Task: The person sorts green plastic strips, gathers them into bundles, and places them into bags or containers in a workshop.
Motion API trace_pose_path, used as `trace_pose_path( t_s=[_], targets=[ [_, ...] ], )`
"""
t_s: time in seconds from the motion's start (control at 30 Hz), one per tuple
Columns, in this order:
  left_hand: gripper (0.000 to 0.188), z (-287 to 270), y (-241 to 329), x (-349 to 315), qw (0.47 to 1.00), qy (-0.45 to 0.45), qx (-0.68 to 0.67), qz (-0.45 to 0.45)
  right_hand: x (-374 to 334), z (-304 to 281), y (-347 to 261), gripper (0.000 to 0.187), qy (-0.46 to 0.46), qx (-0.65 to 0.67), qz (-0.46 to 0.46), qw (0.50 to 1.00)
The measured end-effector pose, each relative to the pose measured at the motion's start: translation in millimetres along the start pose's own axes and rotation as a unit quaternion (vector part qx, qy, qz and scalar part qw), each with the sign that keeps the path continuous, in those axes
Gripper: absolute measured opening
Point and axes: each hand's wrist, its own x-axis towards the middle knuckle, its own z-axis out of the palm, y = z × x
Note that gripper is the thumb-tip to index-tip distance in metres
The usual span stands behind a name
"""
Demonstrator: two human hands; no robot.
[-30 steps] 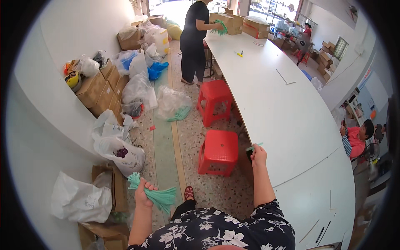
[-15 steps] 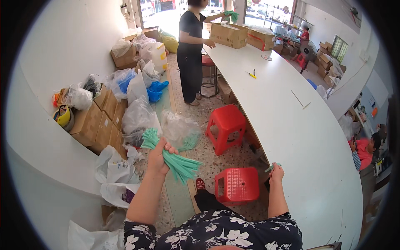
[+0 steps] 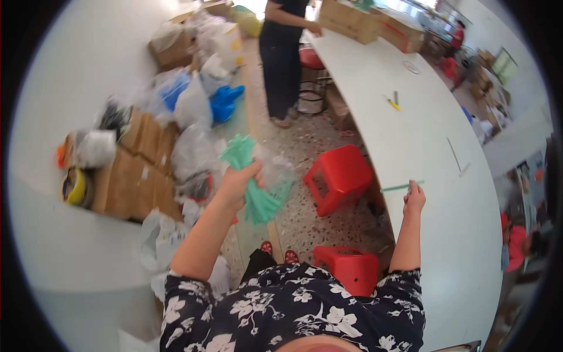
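Observation:
My left hand (image 3: 239, 185) is closed around the middle of a bundle of thin mint-green strips (image 3: 263, 205), held in the air above the floor. The strips fan out above and below my fist. Over the near left part of the white table (image 3: 446, 258), my right hand (image 3: 414, 199) pinches a single green strip (image 3: 395, 188), which lies crosswise and points left past the table edge. Whether the strip touches the tabletop, I cannot tell. Behind the bundle, a clear plastic bag (image 3: 281, 170) with more green strips sits on the floor.
Two red stools (image 3: 343, 179) (image 3: 352, 271) stand left of the table. A yellow-handled tool (image 3: 393, 105) and a thin dark stick (image 3: 454, 154) lie on top. A person in black (image 3: 284, 58) stands beside cardboard boxes (image 3: 349, 22). Bags and cartons (image 3: 126, 182) line the left wall.
The view has moved forward and tipped down. My right hand has gone further over the table, its strip now lying crosswise. The bundle in my left hand has swung to hang more upright.

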Motion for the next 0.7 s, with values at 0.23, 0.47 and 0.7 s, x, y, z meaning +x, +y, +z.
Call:
trace_pose_path(
  t_s=[0.23, 0.47, 0.7],
  targets=[
    [0.013, -1.0, -4.6, 129.9, 0.981, -0.129, 0.136, -0.04, 134.7, -17.8, 8.8, 0.018, 0.161, -0.347, -0.065, 0.922],
    [0.022, 59.4, 2.8, 204.2, 0.944, -0.249, 0.21, -0.059, -110.9, 264.0, -30.3, 0.012, -0.361, 0.13, 0.093, 0.919],
    [0.014, 77.1, -3.3, 278.6, 0.943, -0.259, 0.205, -0.042, -61.5, 323.7, -51.6, 0.012, -0.363, 0.089, 0.076, 0.924]
  ],
)
